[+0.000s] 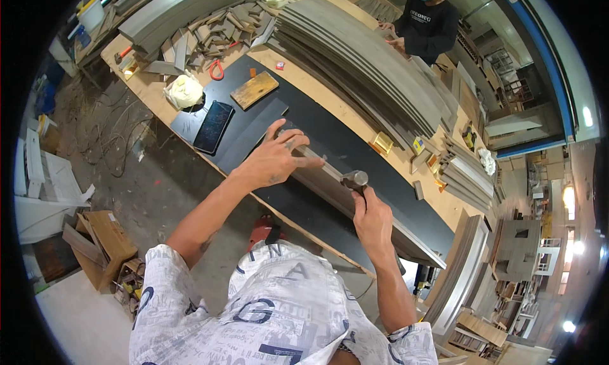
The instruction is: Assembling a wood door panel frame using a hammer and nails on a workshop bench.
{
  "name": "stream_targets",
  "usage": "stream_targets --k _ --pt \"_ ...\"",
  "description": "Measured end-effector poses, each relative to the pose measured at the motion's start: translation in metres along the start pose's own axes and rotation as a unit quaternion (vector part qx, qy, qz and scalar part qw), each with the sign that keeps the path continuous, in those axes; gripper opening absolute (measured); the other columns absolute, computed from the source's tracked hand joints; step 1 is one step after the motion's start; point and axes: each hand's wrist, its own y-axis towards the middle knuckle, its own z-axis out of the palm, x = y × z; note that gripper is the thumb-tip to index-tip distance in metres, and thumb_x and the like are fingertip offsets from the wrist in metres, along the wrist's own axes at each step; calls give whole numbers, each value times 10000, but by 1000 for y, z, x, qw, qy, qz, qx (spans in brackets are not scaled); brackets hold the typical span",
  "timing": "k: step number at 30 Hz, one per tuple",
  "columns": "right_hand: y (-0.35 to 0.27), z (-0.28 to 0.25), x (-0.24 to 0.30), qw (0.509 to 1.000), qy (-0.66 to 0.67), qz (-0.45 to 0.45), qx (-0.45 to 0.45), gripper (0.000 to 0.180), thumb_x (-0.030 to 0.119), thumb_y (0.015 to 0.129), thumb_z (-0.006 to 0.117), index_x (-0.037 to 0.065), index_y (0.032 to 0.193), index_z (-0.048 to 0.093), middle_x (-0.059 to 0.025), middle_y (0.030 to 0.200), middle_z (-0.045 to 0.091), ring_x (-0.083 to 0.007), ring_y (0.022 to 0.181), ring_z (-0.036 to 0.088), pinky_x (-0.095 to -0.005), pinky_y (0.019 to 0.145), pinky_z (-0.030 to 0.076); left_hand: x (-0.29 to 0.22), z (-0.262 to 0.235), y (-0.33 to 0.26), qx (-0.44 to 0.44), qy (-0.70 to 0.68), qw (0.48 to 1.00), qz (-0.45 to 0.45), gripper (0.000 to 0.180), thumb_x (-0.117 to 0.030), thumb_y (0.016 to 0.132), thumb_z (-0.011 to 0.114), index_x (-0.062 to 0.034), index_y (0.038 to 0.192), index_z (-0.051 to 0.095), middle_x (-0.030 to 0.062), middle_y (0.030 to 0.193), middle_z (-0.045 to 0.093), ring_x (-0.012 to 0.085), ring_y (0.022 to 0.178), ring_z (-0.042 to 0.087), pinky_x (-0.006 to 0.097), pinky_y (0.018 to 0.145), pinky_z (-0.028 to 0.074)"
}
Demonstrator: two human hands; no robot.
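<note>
1. Where the two hands come together over the work, a long, narrow grey-brown wooden board (330, 193) lies slantwise above a flat, matt black sheet (355, 139), one end under the left hand and the other running off to the lower right, past the right wrist.
2. Bent and spread apart, the fingers of the left hand (279, 152) rest over the board's upper-left end; I cannot tell whether they grip it.
3. The right hand (373, 219) is clamped round the handle of a hammer with a rounded grey metal head (355, 179). That head is at the board's long upper edge; whether it touches the wood cannot be made out.
4. Under the black sheet is a pale tan wooden bench (152, 108).
5. Beyond the left hand, on the sheet, lie a dark rectangular phone (214, 127) and a yellowish-brown rectangular wooden block (255, 90). A crumpled cream-coloured bundle (184, 92) sits just beside the phone, near the bench's edge.
6. Farther across are a tall stack of long grey boards (368, 41) and, to its left, a jumbled heap of short wooden offcuts (216, 35).
7. Behind the stack stands a co-worker in a black top (431, 25).
8. On the floor at left is an open brown cardboard box (104, 251).
</note>
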Motion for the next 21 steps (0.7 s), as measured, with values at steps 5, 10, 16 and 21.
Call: stream_targets --k 5,10,16,21 --pt "7 -1 22 994 90 -9 -63 163 170 940 601 26 1015 621 -241 773 631 -453 721 606 -486 619 464 9 -12 -9 -29 -18 999 -20 636 -51 744 723 -451 1232 643 47 1249 520 250 1286 454 531 1149 207" --pt "21 14 25 999 36 -36 -5 151 140 934 608 21 1025 625 -229 769 635 -432 703 618 -452 623 477 18 -14 -15 -67 -38 996 -35 659 -47 720 747 -442 1236 643 69 1324 483 300 1327 409 506 1129 268" --pt "32 11 38 992 120 -18 -36 164 179 956 581 21 992 607 -245 748 626 -446 714 612 -495 612 459 16 -9 -17 -51 -54 996 -52 633 -16 719 745 -394 1219 657 98 1347 469 340 1325 405 488 1059 380" --pt "38 19 35 998 39 -48 8 168 186 963 575 17 958 572 -253 698 604 -458 665 593 -514 582 434 4 18 -13 -260 -316 877 -252 440 -200 849 725 -133 1268 606 170 1345 491 361 1238 499 409 1012 433"
